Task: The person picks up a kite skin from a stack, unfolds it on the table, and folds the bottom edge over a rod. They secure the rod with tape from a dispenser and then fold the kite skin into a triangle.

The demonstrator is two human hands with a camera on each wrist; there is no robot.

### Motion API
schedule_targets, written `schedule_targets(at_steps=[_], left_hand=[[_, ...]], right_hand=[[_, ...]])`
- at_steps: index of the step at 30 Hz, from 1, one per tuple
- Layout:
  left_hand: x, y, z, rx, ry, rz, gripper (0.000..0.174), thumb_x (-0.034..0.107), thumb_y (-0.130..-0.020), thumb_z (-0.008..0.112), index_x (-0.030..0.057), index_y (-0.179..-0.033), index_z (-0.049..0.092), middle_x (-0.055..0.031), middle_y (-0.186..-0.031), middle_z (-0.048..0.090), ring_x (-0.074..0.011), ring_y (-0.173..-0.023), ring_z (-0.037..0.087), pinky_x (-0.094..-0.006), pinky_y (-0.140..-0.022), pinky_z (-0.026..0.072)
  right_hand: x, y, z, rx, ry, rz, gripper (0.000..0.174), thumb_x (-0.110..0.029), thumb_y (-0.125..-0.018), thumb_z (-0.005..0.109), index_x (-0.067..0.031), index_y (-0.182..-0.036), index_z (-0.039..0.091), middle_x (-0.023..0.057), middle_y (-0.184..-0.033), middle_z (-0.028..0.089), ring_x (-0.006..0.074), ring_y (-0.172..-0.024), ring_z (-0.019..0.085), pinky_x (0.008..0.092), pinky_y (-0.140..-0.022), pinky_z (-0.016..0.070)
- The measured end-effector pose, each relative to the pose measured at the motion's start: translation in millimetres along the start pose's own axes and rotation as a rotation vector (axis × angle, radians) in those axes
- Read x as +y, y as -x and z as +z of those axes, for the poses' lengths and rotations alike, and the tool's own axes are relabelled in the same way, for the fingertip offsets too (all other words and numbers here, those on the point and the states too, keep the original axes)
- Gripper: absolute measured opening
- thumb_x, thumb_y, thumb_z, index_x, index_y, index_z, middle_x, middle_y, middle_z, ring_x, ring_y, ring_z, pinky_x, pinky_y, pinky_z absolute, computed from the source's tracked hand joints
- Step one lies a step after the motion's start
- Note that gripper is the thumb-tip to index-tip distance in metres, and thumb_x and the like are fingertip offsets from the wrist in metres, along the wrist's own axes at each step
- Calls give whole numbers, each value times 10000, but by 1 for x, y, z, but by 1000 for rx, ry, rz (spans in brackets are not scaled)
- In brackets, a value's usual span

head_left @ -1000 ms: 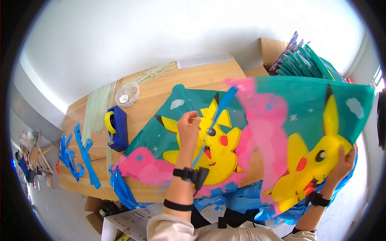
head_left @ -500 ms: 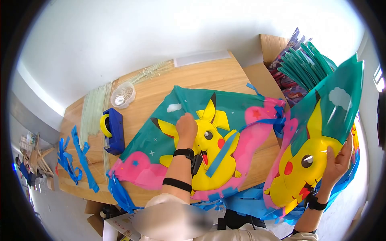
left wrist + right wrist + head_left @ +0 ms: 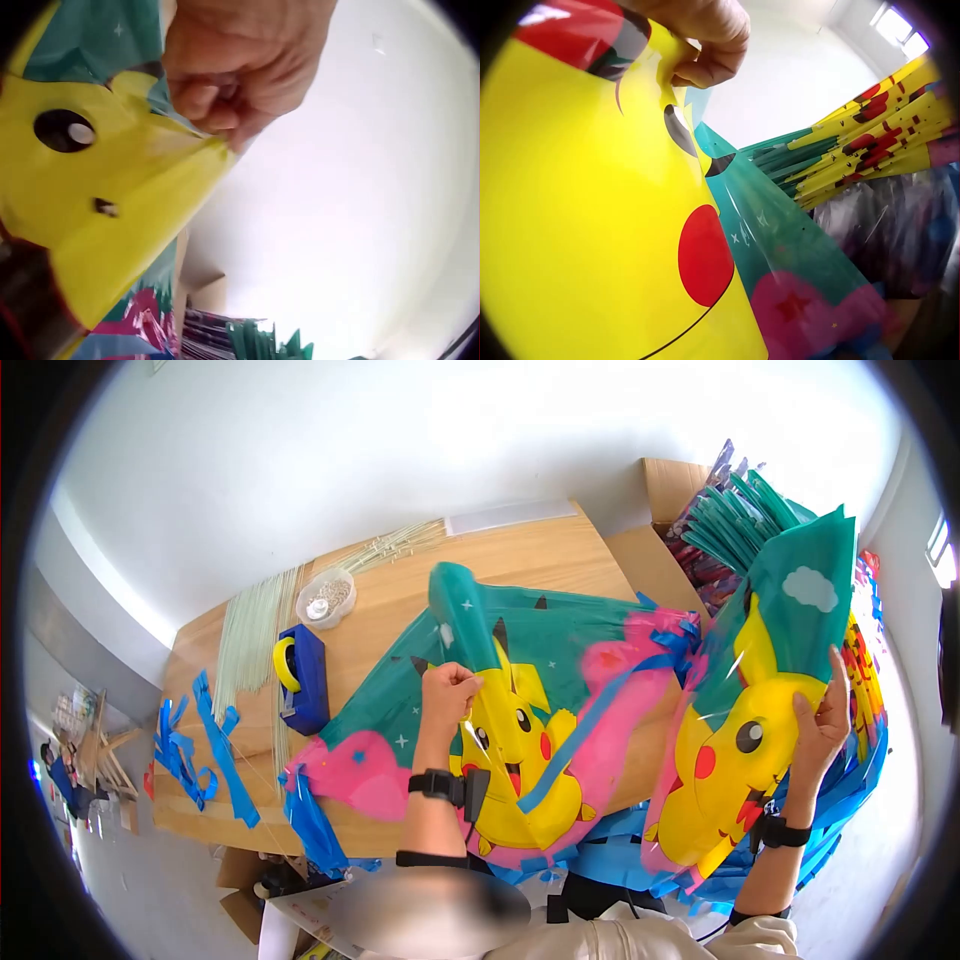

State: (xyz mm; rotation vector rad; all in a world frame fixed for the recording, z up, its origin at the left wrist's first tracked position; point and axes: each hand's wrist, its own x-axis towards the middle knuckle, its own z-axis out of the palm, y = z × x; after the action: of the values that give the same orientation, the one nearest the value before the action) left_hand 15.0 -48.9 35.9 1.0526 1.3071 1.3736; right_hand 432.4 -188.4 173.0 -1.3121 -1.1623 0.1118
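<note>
With our left hand we pinch up part of one sheet on the table; our right hand grips another sheet right of the table. Pulling hard might crease the film or snag the overlying ribbon.

A blue tape dispenser stands left on the counter, a clear tub farther off; far right, a cardboard box.
</note>
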Motion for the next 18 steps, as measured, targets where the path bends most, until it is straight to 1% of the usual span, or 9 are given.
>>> schedule_targets(at_steps=[1, 2, 4, 7, 8, 10, 11, 13, 18], left_hand=[[-4, -4, -1, -36, -49, 17, 123, 29, -752, 661, -19, -687, 570, -42, -536, 514, -86, -418, 446, -243, -366, 338], [-10, -10, -2, -42, -52, 22, 123, 29, -752, 661, -19, -687, 570, -42, -536, 514, -86, -418, 446, -243, -366, 338], [-30, -19, -3, 180, -396, 269, 147, 53, -775, 649, -9, -673, 563, -42, -534, 514, -100, -422, 472, -251, -377, 354], [-47, -22, 6, 292, -476, 350, 222, 128, -798, 654, -15, -663, 553, -79, -538, 525, -154, -402, 488, -302, -401, 380], [-51, -22, 8, 293, -476, 351, 222, 128, -798, 654, -15, -663, 553, -79, -538, 525, -154, -402, 488, -302, -401, 380], [-43, -14, 18, 336, -657, 241, 307, 219, -806, 664, -23, -663, 538, -143, -573, 551, -251, -467, 544, -370, -482, 422], [-39, -10, 24, 335, -655, 241, 307, 219, -806, 664, -23, -663, 538, -143, -573, 551, -251, -467, 544, -370, -482, 422], [-29, -3, 36, 247, -750, 229, 330, 271, -785, 680, -5, -681, 534, -193, -672, 597, -374, -651, 580, -441, -597, 445], [-38, -14, 57, 166, -933, 277, 308, 252, -812, 655, -11, -692, 548, -199, -688, 603, -370, -693, 600, -453, -607, 450]], right_hand=[[0, 0, 0, -29, 46, -23, 556, 110, -800, 549, -76, -1321, 494, 69, -1312, 535, 89, -908, 611, 189, -773, 504], [-1, 3, 1, -21, 45, -23, 556, 110, -800, 549, -76, -1321, 494, 69, -1312, 535, 89, -908, 611, 189, -773, 504], [-6, 8, 6, -79, 78, -40, 556, 116, -787, 556, -72, -1309, 509, 60, -1310, 539, 47, -842, 571, 170, -746, 481], [-11, 14, 10, -78, 77, -18, 560, 100, -778, 578, -87, -1303, 521, 54, -1298, 550, 46, -829, 551, 173, -740, 466], [-12, 16, 10, -93, 130, -8, 556, 92, -779, 585, -92, -1300, 524, 52, -1294, 553, 56, -843, 559, 176, -751, 467], [-12, 18, 11, -78, 122, -12, 548, 84, -783, 587, -99, -1296, 529, 48, -1280, 562, 68, -848, 567, 178, -764, 469], [-12, 19, 10, -86, 116, -14, 548, 84, -783, 588, -100, -1296, 529, 48, -1275, 565, 70, -846, 570, 177, -764, 472], [-11, 19, 10, -95, 111, -16, 549, 85, -783, 588, -100, -1296, 528, 48, -1270, 568, 73, -843, 573, 176, -765, 476], [-11, 23, 11, -76, 160, -1, 540, 82, -784, 590, -97, -1290, 535, 44, -1248, 580, 62, -774, 556, 173, -709, 477]])
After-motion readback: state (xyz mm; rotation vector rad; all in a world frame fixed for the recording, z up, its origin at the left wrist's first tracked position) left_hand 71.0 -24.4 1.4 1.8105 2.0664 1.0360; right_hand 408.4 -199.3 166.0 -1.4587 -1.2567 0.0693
